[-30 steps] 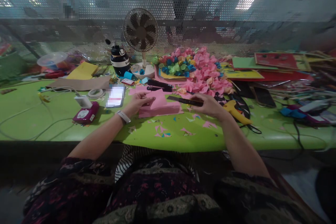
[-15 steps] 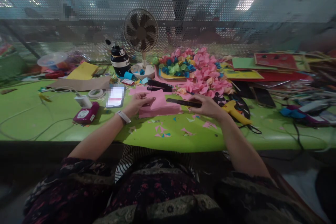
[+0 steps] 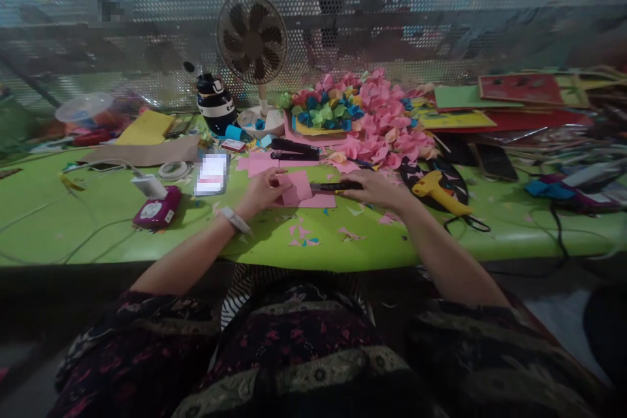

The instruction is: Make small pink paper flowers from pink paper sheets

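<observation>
My left hand [image 3: 264,191], with a pale band at the wrist, pinches a small pink paper piece [image 3: 296,189] between thumb and fingers. Closed around the black handle of a cutter knife [image 3: 343,187] is my right hand [image 3: 375,189]. The knife's blade points left and its tip is at the right edge of the pink piece; whether it touches is unclear. Beneath both lies a larger pink sheet [image 3: 313,201] on the green tabletop. A black stapler [image 3: 295,150] rests just behind, on more pink paper. Small pink and blue scraps [image 3: 301,235] lie in front.
Behind are a fan [image 3: 252,39], a dark bottle [image 3: 214,104] and a heap of folded paper flowers [image 3: 382,121]. A phone [image 3: 211,174] and purple power box [image 3: 157,208] with cables are left. A yellow glue gun [image 3: 441,193] and stacked coloured sheets [image 3: 490,121] are right.
The cutter knife has moved left and now meets the edge of the small pink piece, which has turned to show a flatter face. The whole view has shifted slightly.
</observation>
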The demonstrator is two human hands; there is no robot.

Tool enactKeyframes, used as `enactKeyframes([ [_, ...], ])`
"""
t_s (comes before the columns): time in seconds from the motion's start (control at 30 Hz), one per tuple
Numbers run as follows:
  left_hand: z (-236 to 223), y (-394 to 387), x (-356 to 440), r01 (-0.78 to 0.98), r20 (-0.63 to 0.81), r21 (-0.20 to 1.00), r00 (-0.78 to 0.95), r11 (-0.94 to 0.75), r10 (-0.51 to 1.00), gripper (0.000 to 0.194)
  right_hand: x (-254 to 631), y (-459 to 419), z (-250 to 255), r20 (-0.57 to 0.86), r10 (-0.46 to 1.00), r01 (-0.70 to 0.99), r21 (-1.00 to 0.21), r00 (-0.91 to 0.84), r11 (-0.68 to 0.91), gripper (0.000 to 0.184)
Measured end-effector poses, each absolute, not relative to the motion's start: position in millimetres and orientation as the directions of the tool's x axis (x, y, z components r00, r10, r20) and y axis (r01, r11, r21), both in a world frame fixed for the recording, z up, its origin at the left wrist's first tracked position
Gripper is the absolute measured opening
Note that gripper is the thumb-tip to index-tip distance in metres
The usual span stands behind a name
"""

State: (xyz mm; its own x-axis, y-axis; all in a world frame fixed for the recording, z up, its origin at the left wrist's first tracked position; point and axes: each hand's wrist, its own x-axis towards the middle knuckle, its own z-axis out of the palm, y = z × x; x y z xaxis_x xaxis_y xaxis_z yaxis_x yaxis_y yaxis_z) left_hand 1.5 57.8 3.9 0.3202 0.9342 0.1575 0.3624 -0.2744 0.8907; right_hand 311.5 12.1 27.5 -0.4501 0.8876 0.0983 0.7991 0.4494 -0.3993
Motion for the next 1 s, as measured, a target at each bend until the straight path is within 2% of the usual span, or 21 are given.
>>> enactKeyframes([
  [0.07, 12.1, 52.9, 0.5, 0.413, 0.336, 0.769, 0.386, -0.487, 0.859, 0.040, 313.5, 14.0, 25.1, 0.102, 0.876, 0.787, -0.399, -0.471, 0.470, 0.029],
  [0.13, 17.1, 49.8, -0.6, 0.408, 0.358, 0.676, 0.545, -0.613, 0.758, 0.035, 314.6, 14.4, 23.8, 0.109, 0.871, 0.781, -0.398, -0.480, 0.481, 0.029],
  [0.23, 14.5, 46.9, -4.5, 0.353, 0.229, 0.609, 0.779, -0.710, 0.584, 0.051, 315.0, 13.4, 22.8, 0.119, 0.863, 0.781, -0.380, -0.491, 0.496, 0.030],
  [0.3, 8.8, 44.7, -9.5, 0.364, 0.126, 0.547, 0.855, -0.754, 0.503, 0.067, 315.0, 12.8, 21.7, 0.120, 0.851, 0.775, -0.363, -0.511, 0.517, 0.032],
  [0.4, 2.9, 40.8, -17.0, 0.421, -0.017, 0.403, 0.891, -0.813, 0.453, 0.079, 315.6, 11.5, 18.3, 0.131, 0.829, 0.756, -0.354, -0.544, 0.552, 0.033],
  [0.53, 2.8, 38.0, -19.9, 0.455, -0.093, 0.239, 0.890, -0.858, 0.447, 0.082, 315.6, 7.6, 12.1, 0.153, 0.797, 0.720, -0.357, -0.584, 0.595, 0.033],
  [0.7, 3.0, 38.8, -18.1, 0.463, -0.094, 0.177, 0.886, -0.868, 0.453, 0.083, 308.2, 1.5, 9.5, 0.192, 0.802, 0.728, -0.340, -0.565, 0.595, 0.032],
  [1.0, 2.4, 38.8, -18.7, 0.445, -0.073, 0.163, 0.896, -0.881, 0.439, 0.082, 315.3, -9.5, 6.5, 0.193, 0.795, 0.721, -0.337, -0.576, 0.605, 0.031],
])
